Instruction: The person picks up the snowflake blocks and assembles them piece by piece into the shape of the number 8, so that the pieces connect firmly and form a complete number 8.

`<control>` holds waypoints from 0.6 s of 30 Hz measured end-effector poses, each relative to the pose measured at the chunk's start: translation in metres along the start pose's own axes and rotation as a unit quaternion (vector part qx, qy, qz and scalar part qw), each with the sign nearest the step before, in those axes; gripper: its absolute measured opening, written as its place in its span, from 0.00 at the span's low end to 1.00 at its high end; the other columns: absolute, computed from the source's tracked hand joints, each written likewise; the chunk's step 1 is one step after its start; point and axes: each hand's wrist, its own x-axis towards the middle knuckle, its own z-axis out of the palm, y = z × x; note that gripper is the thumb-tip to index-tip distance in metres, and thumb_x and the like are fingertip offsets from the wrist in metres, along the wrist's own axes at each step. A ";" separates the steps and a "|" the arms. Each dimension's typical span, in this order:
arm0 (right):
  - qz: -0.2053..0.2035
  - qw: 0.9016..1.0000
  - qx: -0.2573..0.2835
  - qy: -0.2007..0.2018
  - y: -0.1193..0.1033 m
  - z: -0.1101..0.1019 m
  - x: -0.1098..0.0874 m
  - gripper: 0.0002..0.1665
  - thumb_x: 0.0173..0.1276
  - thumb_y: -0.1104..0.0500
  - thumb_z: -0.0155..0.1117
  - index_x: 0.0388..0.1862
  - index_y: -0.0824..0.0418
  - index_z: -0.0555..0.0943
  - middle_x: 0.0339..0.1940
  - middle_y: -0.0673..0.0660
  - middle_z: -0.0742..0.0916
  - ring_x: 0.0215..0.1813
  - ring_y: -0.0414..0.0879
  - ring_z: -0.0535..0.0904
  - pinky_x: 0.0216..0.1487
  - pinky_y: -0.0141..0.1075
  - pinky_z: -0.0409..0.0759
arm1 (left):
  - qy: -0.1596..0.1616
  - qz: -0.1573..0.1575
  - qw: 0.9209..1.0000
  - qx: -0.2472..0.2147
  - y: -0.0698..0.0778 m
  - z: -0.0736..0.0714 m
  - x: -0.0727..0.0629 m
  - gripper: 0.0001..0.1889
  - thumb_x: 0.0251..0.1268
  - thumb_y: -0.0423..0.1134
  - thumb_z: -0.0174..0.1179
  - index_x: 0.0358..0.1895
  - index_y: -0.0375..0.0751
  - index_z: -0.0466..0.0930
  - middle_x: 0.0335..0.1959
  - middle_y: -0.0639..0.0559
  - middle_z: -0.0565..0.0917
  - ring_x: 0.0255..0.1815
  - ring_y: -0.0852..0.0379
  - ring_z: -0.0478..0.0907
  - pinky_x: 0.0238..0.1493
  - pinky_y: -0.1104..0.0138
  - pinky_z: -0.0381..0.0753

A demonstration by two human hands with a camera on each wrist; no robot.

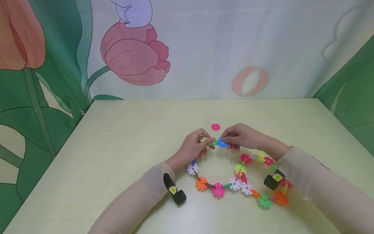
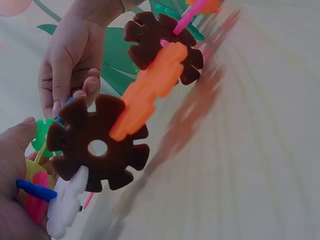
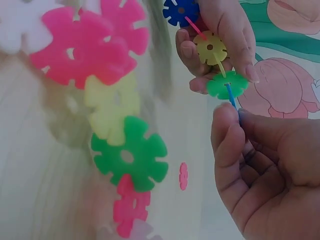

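Near the middle of the table, my left hand (image 1: pixel 193 146) grips one end of a chain of notched plastic flower discs, around a yellow disc (image 3: pixel 210 49) and a green disc (image 3: pixel 217 89). Between finger and thumb, my right hand (image 1: pixel 243 136) pinches a blue disc (image 1: pixel 222 143). Its edge meets the green disc in the right wrist view; how deep it sits in the slot is hard to tell. From the left hand the chain curves down past a white disc (image 1: pixel 193 169), an orange disc (image 1: pixel 201 184) and a pink disc (image 1: pixel 218 190).
A linked ring of discs, with a large green disc (image 1: pixel 264 201) and an orange disc (image 1: pixel 281 198), lies beneath the right forearm. One loose pink disc (image 1: pixel 215 127) lies beyond the hands on the pale table (image 1: pixel 131 130). A printed curtain (image 1: pixel 198 48) hangs behind.
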 end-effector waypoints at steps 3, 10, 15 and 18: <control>-0.009 1.000 0.004 0.007 -0.002 0.003 0.001 0.11 0.72 0.63 0.55 0.43 0.71 0.80 0.24 0.61 0.83 0.23 0.42 0.77 0.29 0.30 0.80 | 0.002 0.002 1.000 -0.005 0.002 0.001 -0.001 0.12 0.69 0.47 0.56 0.43 0.42 0.72 0.34 0.43 0.89 0.15 0.55 0.72 0.17 0.71 0.64; -0.014 0.999 0.034 0.034 -0.005 0.009 0.007 0.12 0.72 0.63 0.55 0.42 0.72 0.79 0.24 0.59 0.83 0.24 0.40 0.77 0.30 0.29 0.80 | 0.021 0.001 1.000 -0.013 0.002 -0.001 -0.001 0.15 0.70 0.50 0.55 0.42 0.41 0.71 0.36 0.39 0.88 0.15 0.55 0.71 0.17 0.71 0.66; -0.006 0.999 0.025 0.034 -0.005 0.006 0.012 0.12 0.72 0.62 0.55 0.45 0.72 0.78 0.25 0.62 0.83 0.24 0.42 0.77 0.30 0.30 0.80 | 0.017 0.007 1.000 0.026 0.003 -0.006 -0.001 0.13 0.70 0.50 0.55 0.51 0.48 0.75 0.39 0.43 0.87 0.19 0.50 0.75 0.18 0.69 0.71; 0.002 0.999 0.023 0.036 -0.004 0.005 0.014 0.13 0.72 0.62 0.56 0.46 0.72 0.77 0.28 0.64 0.84 0.25 0.43 0.79 0.31 0.31 0.81 | 0.019 0.013 0.998 0.050 0.003 -0.007 -0.002 0.16 0.67 0.49 0.59 0.56 0.53 0.75 0.44 0.48 0.85 0.22 0.50 0.78 0.24 0.68 0.75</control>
